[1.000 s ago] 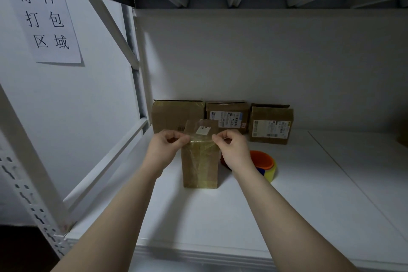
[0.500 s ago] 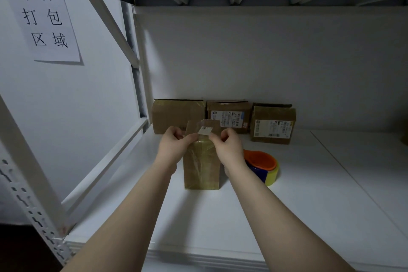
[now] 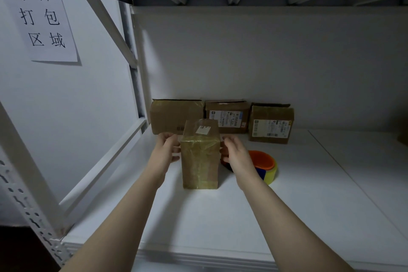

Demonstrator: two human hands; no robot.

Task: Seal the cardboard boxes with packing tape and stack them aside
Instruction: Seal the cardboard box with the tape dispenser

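Observation:
A tall, narrow cardboard box stands upright on the white shelf, glossy with packing tape and bearing a small white label near its top. My left hand is at the box's left side and my right hand at its right side. The fingers of both are loosely spread by the upper part of the walls; I cannot tell whether they touch the box. A tape roll with an orange core lies just right of my right hand, partly hidden by it.
Three cardboard boxes stand in a row against the back wall: a plain one, a labelled one and another labelled one. A metal upright and a diagonal brace frame the left side. A paper sign hangs on the left wall.
Both hands have left the top front edge of the box, where they were pinching, and have moved apart and down to its left and right sides. The box stays in place.

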